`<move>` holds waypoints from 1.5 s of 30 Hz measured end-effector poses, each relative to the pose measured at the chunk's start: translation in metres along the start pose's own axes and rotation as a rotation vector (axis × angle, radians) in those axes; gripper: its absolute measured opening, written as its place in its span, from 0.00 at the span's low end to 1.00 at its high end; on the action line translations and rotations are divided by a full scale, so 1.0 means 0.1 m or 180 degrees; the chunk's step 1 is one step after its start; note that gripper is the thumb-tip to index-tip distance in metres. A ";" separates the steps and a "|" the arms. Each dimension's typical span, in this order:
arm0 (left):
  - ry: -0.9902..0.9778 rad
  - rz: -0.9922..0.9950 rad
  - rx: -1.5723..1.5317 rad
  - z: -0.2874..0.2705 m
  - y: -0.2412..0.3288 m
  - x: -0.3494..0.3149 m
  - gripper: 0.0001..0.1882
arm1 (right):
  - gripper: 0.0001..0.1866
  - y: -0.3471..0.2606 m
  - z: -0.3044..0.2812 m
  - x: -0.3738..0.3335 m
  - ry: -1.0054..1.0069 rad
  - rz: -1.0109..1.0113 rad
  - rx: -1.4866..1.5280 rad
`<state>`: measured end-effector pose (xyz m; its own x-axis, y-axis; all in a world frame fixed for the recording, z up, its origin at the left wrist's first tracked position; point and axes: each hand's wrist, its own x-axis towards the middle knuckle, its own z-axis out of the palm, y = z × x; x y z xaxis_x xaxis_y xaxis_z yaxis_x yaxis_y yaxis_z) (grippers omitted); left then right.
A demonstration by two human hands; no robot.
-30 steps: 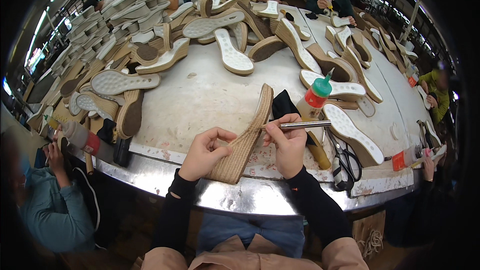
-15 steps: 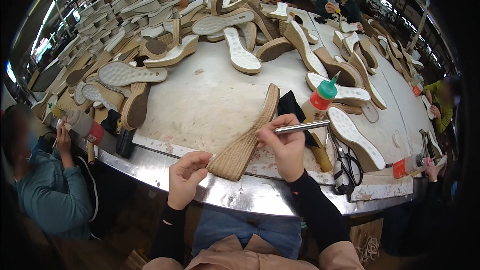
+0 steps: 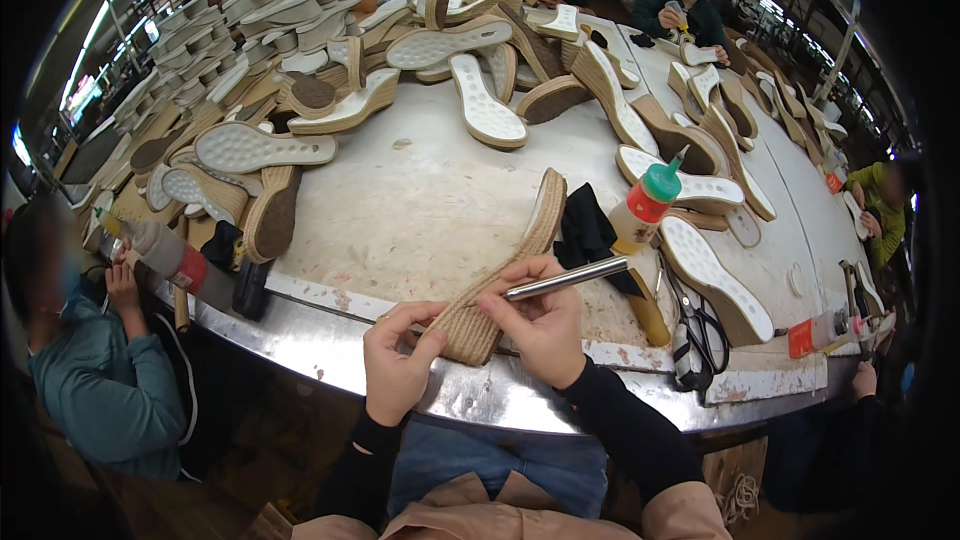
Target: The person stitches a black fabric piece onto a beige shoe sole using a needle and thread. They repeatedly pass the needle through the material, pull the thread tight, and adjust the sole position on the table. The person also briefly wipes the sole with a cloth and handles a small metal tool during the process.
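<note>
A rope-wrapped wedge shoe sole (image 3: 466, 337) stands tilted at the table's front edge, its thin toe end pointing away from me. My left hand (image 3: 398, 360) is closed on the left edge of its thick heel, thumb and fingers pinching there. Between the fingers of my right hand (image 3: 548, 332) is a slim silver metal rod-shaped tool (image 3: 580, 276). The tool's near end meets the rope side of the sole, and the right fingers press close against that side. Its exact tip is partly hidden by my fingers.
A glue bottle (image 3: 645, 208) with a green cap, a black cloth (image 3: 586, 228) and black scissors (image 3: 712, 335) lie to the right. Several wedge soles (image 3: 484, 105) are heaped around the white tabletop (image 3: 370, 210). Co-workers sit around the table, one at the left (image 3: 110, 380).
My left hand has moved right and taken a fuller grip on the sole's heel. My right hand has come left and nearer, bringing the metal tool's end to the rope side.
</note>
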<state>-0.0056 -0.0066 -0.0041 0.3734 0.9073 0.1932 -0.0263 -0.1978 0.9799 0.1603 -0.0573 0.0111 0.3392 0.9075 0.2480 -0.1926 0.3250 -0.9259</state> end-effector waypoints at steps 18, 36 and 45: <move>0.0103 0.0218 0.0543 0.23 0.05 0.21 0.06 | 0.14 -0.18 -0.48 0.28 0.1167 -0.0432 0.0136; 0.0070 0.0770 0.1333 0.25 0.03 -0.20 0.58 | 0.11 -0.12 -0.67 0.35 0.1474 -0.0462 0.0012; 0.0347 0.0577 0.0919 0.28 -0.05 -0.24 0.53 | 0.11 -0.09 -0.65 0.33 0.1405 -0.0350 0.0113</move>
<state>0.0114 -0.0376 -0.0150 0.2852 0.8791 0.3820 0.1858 -0.4417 0.8777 0.2334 -0.0471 0.0088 0.7180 0.6691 0.1918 -0.1623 0.4289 -0.8887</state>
